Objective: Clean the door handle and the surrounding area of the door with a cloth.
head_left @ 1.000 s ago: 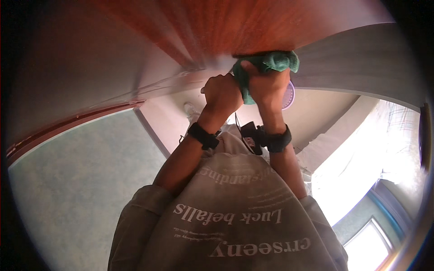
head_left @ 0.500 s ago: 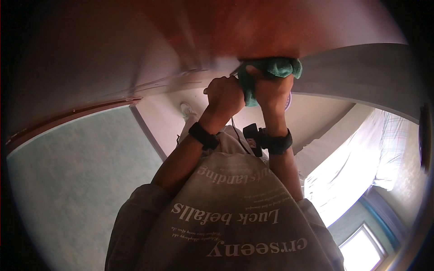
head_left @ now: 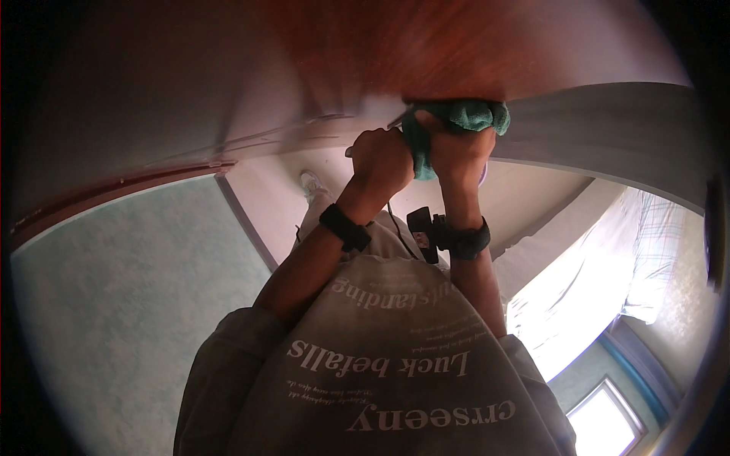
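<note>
Right hand (head_left: 460,158) clamps green cloth (head_left: 477,115) beside reddish wooden panel (head_left: 426,49). Left hand (head_left: 382,161) curls tight around slim object (head_left: 349,152), mostly hidden.

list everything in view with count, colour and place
green cloth: 1, green, upper middle
slim object: 1, greyish, upper middle, mostly hidden
wooden surface: 1, red-brown, top
panel: 1, grey, upper right
purple thing: 1, purple, below green cloth, mostly hidden
trim: 1, dark red, left
mottled surface: 1, pale blue-green, left
floor: 1, pale, centre
sheet: 1, white, right
plaid cloth: 1, pale, right
bright pane: 1, white, lower right
shirt: 1, grey-brown, bottom
shoe: 1, whitish, centre-left
wristbands: 2, black, centre
left hand: 1, bare, around slim object
right hand: 1, bare, gripping green cloth
</note>
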### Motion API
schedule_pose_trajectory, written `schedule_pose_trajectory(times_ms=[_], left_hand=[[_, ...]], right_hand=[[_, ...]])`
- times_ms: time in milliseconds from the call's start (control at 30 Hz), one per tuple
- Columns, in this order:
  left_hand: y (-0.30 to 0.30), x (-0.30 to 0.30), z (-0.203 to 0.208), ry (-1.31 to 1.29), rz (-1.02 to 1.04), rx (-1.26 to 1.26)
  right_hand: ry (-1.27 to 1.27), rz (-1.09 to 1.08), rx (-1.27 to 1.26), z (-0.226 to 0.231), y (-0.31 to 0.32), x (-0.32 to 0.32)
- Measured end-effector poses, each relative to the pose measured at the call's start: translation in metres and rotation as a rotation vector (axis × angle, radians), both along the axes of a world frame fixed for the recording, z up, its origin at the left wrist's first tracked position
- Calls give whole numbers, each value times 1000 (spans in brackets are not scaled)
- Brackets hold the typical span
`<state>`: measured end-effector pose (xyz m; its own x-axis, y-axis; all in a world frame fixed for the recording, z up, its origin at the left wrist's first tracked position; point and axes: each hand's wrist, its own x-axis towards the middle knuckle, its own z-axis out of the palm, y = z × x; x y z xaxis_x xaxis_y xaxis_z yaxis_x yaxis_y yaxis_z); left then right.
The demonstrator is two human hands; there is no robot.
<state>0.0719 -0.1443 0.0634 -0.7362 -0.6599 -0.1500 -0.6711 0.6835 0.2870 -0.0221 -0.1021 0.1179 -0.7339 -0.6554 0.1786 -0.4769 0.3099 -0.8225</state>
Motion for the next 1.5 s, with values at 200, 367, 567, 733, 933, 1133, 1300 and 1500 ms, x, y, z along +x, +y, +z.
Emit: schedule_pose_trajectory(times_ms=[200,367,567,733,933,1133,1300,1500], left_hand=[[-3,-1,6,112,-12,34],[-1,-1,-5,105,2,-12],[-3,0,-2,39,-42,-34],[-3,0,-1,85,-73,-30],[-2,-3,5,112,-15,25],[2,-3,11,104,1,-48],[0,-3,7,-6,14,-9],[-1,0,13,93,-31,-26]], right_hand=[[-284,-59,-128,-7,6,-24],[-111,-36,-142,-8,4,-11],[98,-5,-90,-11,-6,1],[82,-15,-119,-9,-4,1],[-307,-59,-206,-19,8,-27],[70,-2,-76,-8,-2,-5],[41,-49,-59,-5,0,-4],[-504,-84,-325,-20,13,-36]])
